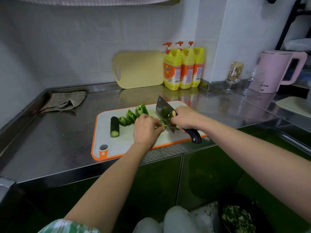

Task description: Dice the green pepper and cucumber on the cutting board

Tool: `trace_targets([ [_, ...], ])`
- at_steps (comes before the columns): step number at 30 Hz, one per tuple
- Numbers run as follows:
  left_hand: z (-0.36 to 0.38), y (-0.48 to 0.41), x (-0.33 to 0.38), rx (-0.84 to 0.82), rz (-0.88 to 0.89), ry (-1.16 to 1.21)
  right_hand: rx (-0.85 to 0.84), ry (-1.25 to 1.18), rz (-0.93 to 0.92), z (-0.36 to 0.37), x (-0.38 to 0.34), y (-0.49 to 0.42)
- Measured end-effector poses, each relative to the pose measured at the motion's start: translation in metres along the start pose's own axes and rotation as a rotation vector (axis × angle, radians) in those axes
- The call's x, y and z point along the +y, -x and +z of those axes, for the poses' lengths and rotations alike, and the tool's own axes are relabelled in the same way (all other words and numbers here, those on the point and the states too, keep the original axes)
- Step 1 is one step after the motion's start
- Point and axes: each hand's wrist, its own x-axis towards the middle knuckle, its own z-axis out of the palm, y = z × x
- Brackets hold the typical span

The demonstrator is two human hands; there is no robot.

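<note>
a person cuts green pepper at a steel counter (50,148). the right hand (184,117) is wrapped tight round the black handle of a cleaver (164,111), whose blade tilts with its edge down on a pepper strip (162,126) near the middle of the white, orange-rimmed board (124,140). the left hand (145,130) sits at the blade's 9 o'clock, just beside it, fingers curled and their tips pinning the strip to the board.

more pepper pieces (133,115) lie in a loose row at the left hand's 11 o'clock, running toward the board's far edge. a cucumber (114,126) stub with one cut end lies at the board's 9 o'clock side, just beside the nearest pepper piece and apart from both hands.

off the board, a crumpled cloth (65,101) lies on the counter at 10 o'clock. at 12 o'clock a yellow board (139,69) leans on the tiled wall, with three yellow bottles (183,68) touching its right side. a stemmed glass (234,76) and a pink kettle (276,71) stand at 2 o'clock. a dark bowl (262,221) of chopped greens shows at the frame's 5 o'clock, below the counter.
</note>
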Motion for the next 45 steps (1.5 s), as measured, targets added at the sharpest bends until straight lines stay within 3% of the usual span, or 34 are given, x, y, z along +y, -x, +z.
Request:
trace_targets([
  [6, 0.001, 0.0, 0.0, 0.023, 0.047, -0.019, -0.001, 0.106, 0.013, 0.005, -0.003, 0.002],
  [23, 0.001, 0.002, 0.0, 0.043, 0.264, -0.17, 0.084, 0.041, 0.048, 0.02, 0.004, -0.014],
  [31, 0.001, 0.002, -0.001, 0.023, 0.265, -0.152, 0.068, 0.021, 0.055, 0.015, 0.005, -0.016],
  [39, -0.001, 0.004, -0.004, -0.011, 0.107, -0.005, 0.038, -0.077, -0.056, 0.002, 0.002, 0.0],
  [45, -0.003, 0.005, -0.002, -0.025, 0.102, -0.018, 0.055, -0.043, -0.041, 0.004, 0.003, 0.013],
])
